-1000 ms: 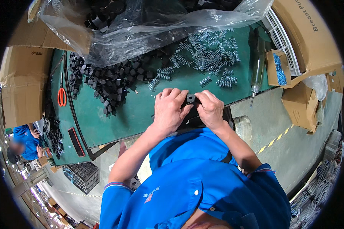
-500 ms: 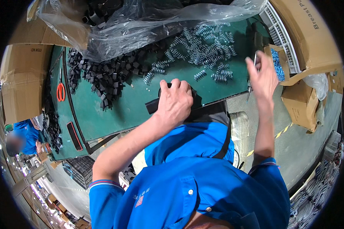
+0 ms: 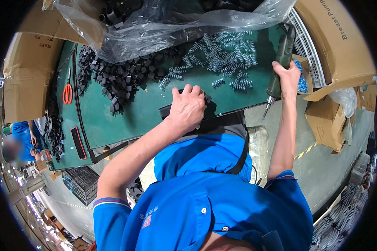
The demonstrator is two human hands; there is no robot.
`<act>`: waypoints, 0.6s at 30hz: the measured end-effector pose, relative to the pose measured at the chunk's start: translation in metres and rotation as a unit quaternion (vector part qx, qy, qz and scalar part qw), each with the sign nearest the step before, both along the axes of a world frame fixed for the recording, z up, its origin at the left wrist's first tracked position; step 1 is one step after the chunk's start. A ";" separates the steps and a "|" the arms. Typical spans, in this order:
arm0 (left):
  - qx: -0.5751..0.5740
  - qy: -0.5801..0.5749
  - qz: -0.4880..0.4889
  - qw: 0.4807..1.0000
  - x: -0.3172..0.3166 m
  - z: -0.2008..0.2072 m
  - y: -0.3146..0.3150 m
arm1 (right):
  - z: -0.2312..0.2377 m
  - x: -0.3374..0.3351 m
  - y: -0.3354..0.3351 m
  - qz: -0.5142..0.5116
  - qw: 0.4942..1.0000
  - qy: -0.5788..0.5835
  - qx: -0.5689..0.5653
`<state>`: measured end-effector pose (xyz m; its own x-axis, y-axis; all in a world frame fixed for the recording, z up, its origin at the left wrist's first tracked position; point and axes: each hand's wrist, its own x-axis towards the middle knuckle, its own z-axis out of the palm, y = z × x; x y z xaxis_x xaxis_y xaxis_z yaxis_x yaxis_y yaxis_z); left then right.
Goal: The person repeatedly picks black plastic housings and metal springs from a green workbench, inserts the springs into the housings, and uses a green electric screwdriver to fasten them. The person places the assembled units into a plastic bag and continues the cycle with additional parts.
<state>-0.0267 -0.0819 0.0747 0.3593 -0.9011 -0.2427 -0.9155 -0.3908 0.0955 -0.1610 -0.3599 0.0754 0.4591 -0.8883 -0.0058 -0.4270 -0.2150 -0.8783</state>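
My left hand point(image 3: 188, 106) is closed over a black plastic part point(image 3: 165, 112) at the table's near edge; most of that part is hidden under the palm and fingers. In my right hand point(image 3: 288, 77) is a dark green electric screwdriver point(image 3: 279, 60), its bit slanting down past the table's right edge. Coil springs point(image 3: 228, 52) lie in a loose heap on the green table point(image 3: 151, 121) beyond my hands. To their left is a pile of small black blocks point(image 3: 123, 75).
Orange-handled scissors point(image 3: 68, 94) and a black phone-like object with a red rim point(image 3: 78, 143) lie at the left. A small box of blue screws point(image 3: 302, 77) is beside a white crate point(image 3: 309, 46) at right. Clear plastic sheeting point(image 3: 155, 35) drapes the far edge. Another person point(image 3: 23, 140) is at far left.
My right hand has taken hold of the electric screwdriver, which now hangs tilted at the table's right edge. My left hand stays on the black part, shifted only slightly.
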 end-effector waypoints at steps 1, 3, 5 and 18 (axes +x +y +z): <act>0.011 -0.001 -0.005 1.000 0.000 0.000 0.000 | 0.010 -0.001 0.013 -0.001 0.989 -0.118 0.087; 0.009 0.011 0.000 1.000 0.000 -0.004 0.001 | 0.035 0.008 0.041 0.029 0.969 -0.215 0.120; 0.011 0.017 0.000 1.000 0.002 -0.002 0.000 | 0.047 0.017 0.059 0.069 0.928 -0.336 0.145; -0.038 0.046 0.015 0.998 0.002 -0.003 0.003 | 0.039 0.066 0.125 0.190 0.867 -0.457 0.054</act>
